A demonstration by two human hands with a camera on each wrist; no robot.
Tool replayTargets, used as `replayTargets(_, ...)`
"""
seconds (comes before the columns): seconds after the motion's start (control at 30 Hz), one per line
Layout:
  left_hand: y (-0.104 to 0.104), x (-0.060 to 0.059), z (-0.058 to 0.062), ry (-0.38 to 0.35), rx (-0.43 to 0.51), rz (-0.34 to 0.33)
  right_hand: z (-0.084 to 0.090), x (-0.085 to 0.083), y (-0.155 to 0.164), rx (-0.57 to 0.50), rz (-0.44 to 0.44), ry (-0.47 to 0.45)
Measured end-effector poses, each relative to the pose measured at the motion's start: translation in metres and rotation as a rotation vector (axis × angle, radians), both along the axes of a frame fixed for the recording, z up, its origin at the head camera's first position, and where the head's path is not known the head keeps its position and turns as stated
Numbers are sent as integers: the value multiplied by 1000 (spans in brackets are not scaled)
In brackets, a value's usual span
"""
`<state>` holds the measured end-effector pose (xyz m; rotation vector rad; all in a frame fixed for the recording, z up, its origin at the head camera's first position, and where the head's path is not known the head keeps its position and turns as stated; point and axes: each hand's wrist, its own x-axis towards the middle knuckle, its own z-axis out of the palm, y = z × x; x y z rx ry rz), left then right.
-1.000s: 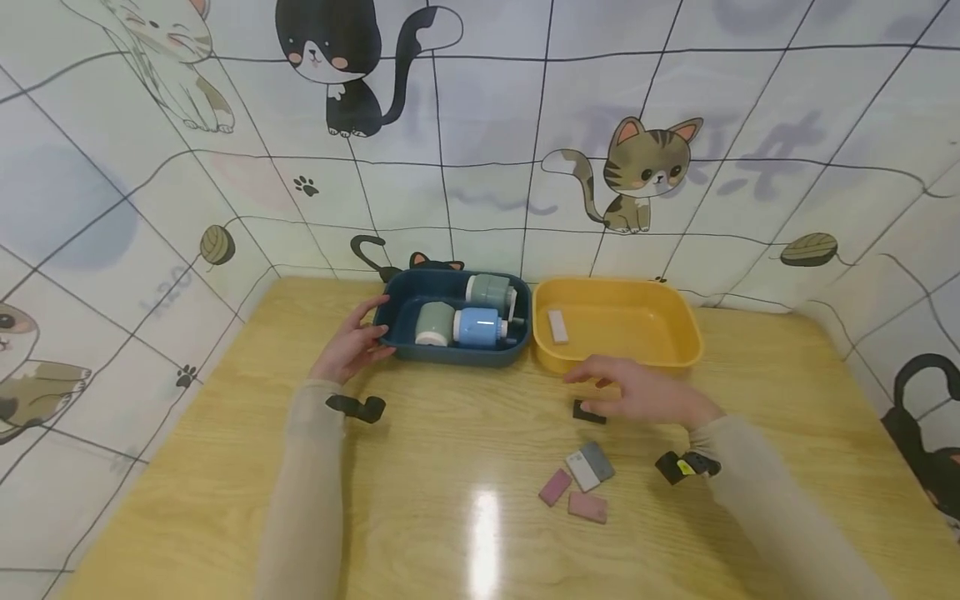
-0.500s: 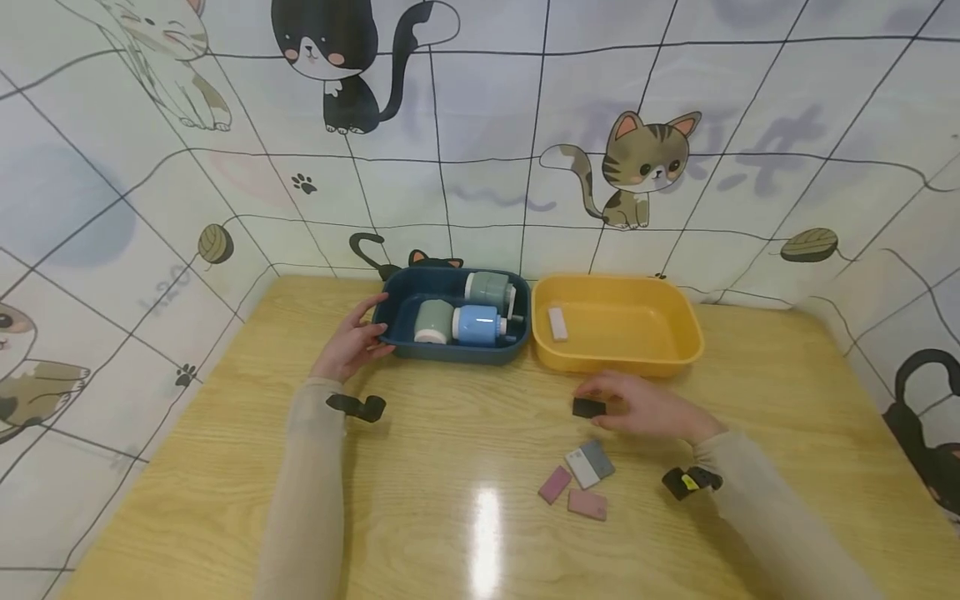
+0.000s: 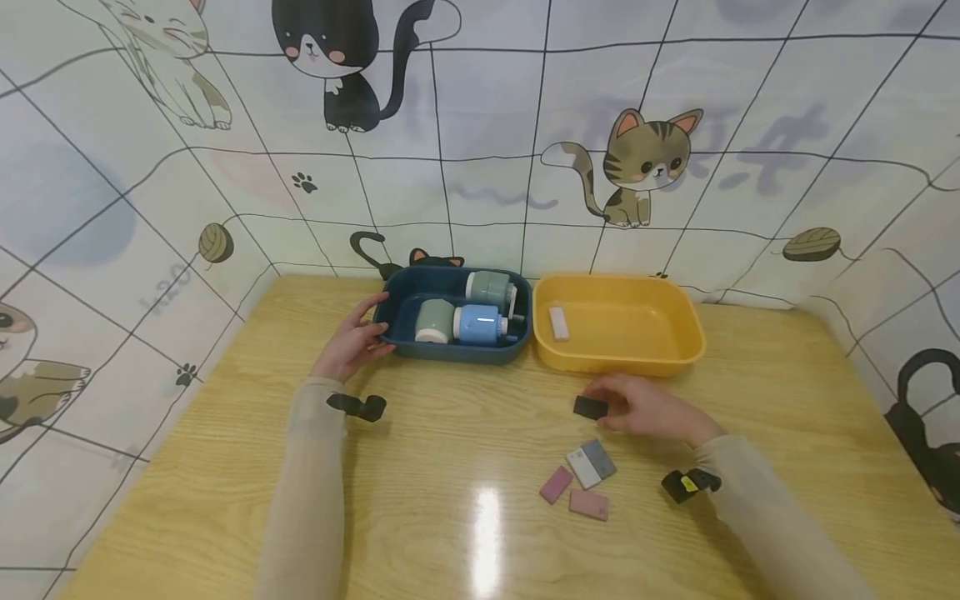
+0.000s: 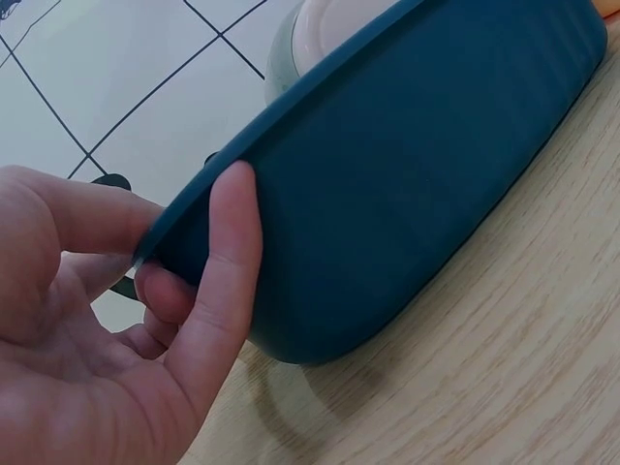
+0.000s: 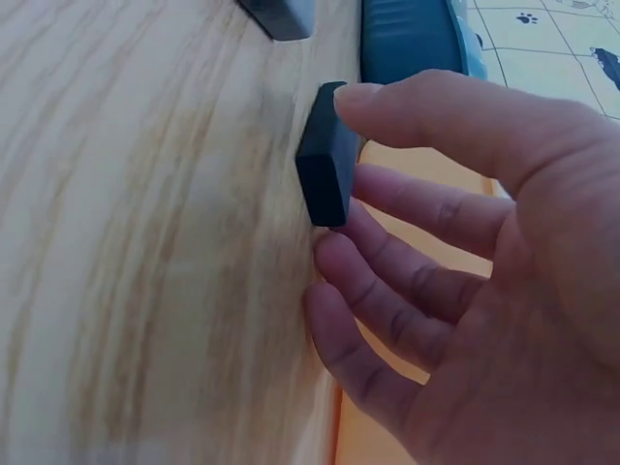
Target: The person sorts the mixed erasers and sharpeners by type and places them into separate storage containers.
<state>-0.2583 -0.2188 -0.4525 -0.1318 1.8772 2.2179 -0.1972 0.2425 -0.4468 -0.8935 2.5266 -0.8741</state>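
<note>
Two green bottles (image 3: 434, 320) and a blue bottle (image 3: 477, 325) are resting in the dark-blue tray (image 3: 461, 356), which is standing along the back edge of the wooden desk (image 3: 420, 467), nearer its left corner; the yellow tray (image 3: 652, 308), just beside it toward the right corner, is containing a white block (image 3: 558, 323). The right grip (image 3: 645, 407) is pinching a black block (image 3: 590, 407) between thumb and fingers, just in front of the yellow tray. The left grip (image 3: 354, 340) is clasping the dark-blue tray's left end. Farther from the back edge, a grey block (image 3: 598, 457) and a light-grey block (image 3: 582, 469) are lying together, two pink blocks (image 3: 588, 504) beside them.
</note>
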Motion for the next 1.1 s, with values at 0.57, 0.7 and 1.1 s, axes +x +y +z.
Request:
replayTargets(0.57, 1, 0, 2, 5, -3, -2, -15, -3, -5, 9, -51, 38)
replayTargets(0.7, 1, 2, 1, 7, -5, -2, -16, -3, -4, 1, -44, 40)
replayTargets(1.1, 0, 4, 0, 24, -13, -4, -16, -3, 2, -106, -102, -45)
